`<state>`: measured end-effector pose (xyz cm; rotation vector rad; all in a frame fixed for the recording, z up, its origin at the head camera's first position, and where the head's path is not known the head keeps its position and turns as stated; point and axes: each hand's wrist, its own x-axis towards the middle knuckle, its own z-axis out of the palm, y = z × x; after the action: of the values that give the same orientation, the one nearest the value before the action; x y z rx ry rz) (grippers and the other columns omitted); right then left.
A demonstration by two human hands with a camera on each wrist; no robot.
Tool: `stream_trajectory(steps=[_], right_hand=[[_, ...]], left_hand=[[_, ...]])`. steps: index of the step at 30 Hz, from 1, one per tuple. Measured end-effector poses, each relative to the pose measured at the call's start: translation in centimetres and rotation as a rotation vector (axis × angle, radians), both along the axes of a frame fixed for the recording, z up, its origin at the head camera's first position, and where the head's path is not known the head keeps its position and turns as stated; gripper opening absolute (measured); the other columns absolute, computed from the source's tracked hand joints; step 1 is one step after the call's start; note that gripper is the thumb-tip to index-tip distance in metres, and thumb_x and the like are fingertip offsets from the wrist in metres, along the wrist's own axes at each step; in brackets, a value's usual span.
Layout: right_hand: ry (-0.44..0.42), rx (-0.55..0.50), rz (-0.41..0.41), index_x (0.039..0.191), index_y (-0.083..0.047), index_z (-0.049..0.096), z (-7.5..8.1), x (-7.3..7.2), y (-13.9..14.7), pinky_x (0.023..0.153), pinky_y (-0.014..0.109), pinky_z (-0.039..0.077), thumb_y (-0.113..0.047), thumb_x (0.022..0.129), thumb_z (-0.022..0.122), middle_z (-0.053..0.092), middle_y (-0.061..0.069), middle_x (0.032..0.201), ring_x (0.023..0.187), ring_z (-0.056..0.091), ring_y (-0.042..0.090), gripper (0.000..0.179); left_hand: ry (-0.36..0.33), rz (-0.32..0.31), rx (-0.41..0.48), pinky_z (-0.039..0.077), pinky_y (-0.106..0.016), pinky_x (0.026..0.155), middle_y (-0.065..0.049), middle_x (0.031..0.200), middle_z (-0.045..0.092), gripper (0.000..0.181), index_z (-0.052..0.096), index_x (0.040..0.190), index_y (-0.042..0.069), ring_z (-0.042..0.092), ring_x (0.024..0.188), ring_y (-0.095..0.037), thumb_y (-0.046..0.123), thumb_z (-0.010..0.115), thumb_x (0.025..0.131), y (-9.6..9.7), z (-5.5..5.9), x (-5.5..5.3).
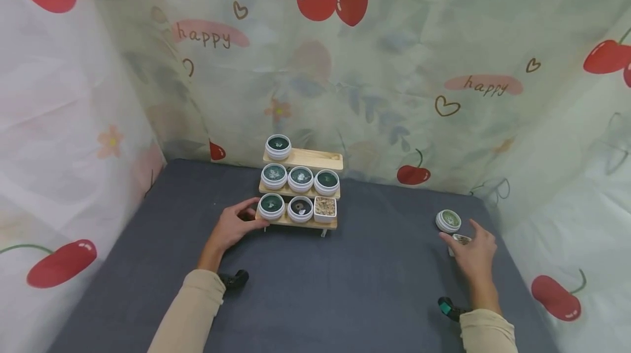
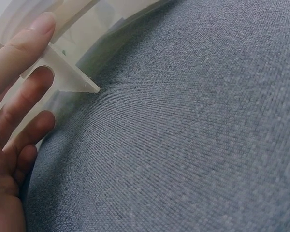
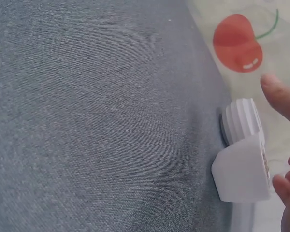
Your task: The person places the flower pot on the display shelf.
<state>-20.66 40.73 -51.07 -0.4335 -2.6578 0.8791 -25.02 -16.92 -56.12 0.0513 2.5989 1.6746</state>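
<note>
A three-tier wooden stand [image 1: 317,159] holds white pots. One round pot [image 1: 278,146] is at the left of the top tier, and three round pots fill the middle tier. Two round pots and a square pot [image 1: 325,209] with speckled filling line the bottom tier. My left hand [image 1: 231,227] grips the stand's bottom left end, thumb in front, beside a round pot [image 1: 271,206]. Far right, my right hand [image 1: 475,251] hovers with thumb and fingers apart around a square white pot [image 3: 241,171], partly hidden in the head view. A ribbed round pot [image 1: 448,221] stands just behind it.
Dark grey cloth [image 1: 345,292] covers the table. Curtains printed with cherries [image 1: 332,2] enclose the back and both sides. A black wrist device [image 1: 235,279] is at the left wrist and another [image 1: 449,309] at the right.
</note>
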Motion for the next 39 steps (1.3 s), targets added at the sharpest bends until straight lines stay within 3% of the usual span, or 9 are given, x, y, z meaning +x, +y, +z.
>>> stream_trajectory(steps=[4,7,12,22,29,34,39], right_hand=[[-0.002,0.013,-0.013,0.151,0.007,0.04,-0.1,0.0,0.4,0.115,0.067,0.015,-0.027,0.085,0.083,0.042,0.038,0.146,0.142,0.027,0.055,0.086],[-0.055,-0.002,-0.041,0.152,0.007,0.038,-0.3,0.2,0.6,0.115,0.069,0.015,-0.032,0.087,0.081,0.038,0.039,0.149,0.142,0.025,0.058,0.087],[-0.128,-0.046,-0.077,0.153,0.008,0.034,-1.2,0.6,0.6,0.113,0.067,0.024,-0.033,0.09,0.077,0.033,0.043,0.147,0.14,0.028,0.059,0.086],[-0.069,-0.048,-0.052,0.15,0.01,0.034,-2.9,0.6,0.8,0.108,0.063,0.031,-0.02,0.091,0.072,0.042,0.045,0.138,0.131,0.039,0.059,0.076],[-0.109,-0.114,-0.093,0.153,0.009,0.03,-2.5,0.7,0.9,0.109,0.063,0.03,-0.021,0.094,0.07,0.04,0.043,0.142,0.132,0.04,0.056,0.077],[-0.06,-0.182,-0.173,0.157,0.004,0.027,-1.8,0.5,0.7,0.114,0.061,0.03,-0.033,0.095,0.07,0.039,0.036,0.153,0.14,0.039,0.052,0.084],[0.004,-0.199,-0.194,0.157,-0.002,0.031,0.2,-0.1,-0.6,0.112,0.059,0.033,-0.043,0.092,0.073,0.043,0.03,0.155,0.14,0.043,0.048,0.088]], left_hand=[[0.004,-0.003,0.003,0.043,-0.034,0.088,-0.003,0.097,0.074,0.076,0.061,0.14,0.024,0.062,0.092,-0.017,0.047,0.09,0.074,0.0,0.0,0.0],[0.001,-0.003,0.002,0.043,-0.033,0.087,-0.003,0.097,0.074,0.076,0.061,0.14,0.024,0.061,0.091,-0.017,0.048,0.09,0.074,0.0,0.0,0.1],[-0.005,-0.001,-0.001,0.043,-0.033,0.088,-0.002,0.098,0.074,0.078,0.06,0.141,0.025,0.061,0.092,-0.016,0.05,0.089,0.073,0.0,-0.1,0.2],[0.005,-0.001,0.018,0.043,-0.033,0.087,-0.003,0.098,0.074,0.077,0.06,0.141,0.025,0.061,0.092,-0.017,0.049,0.09,0.074,-0.1,0.0,0.4],[0.007,-0.001,0.006,0.043,-0.031,0.086,-0.003,0.097,0.074,0.076,0.06,0.141,0.024,0.061,0.09,-0.015,0.047,0.09,0.075,0.0,0.0,0.3],[0.009,0.005,0.008,0.043,-0.032,0.087,-0.003,0.096,0.074,0.077,0.061,0.14,0.022,0.062,0.09,-0.015,0.047,0.09,0.074,0.1,0.0,0.1],[-0.002,0.02,0.008,0.042,-0.033,0.088,-0.002,0.096,0.074,0.078,0.061,0.14,0.022,0.061,0.09,-0.017,0.048,0.09,0.072,0.2,0.1,0.1]])
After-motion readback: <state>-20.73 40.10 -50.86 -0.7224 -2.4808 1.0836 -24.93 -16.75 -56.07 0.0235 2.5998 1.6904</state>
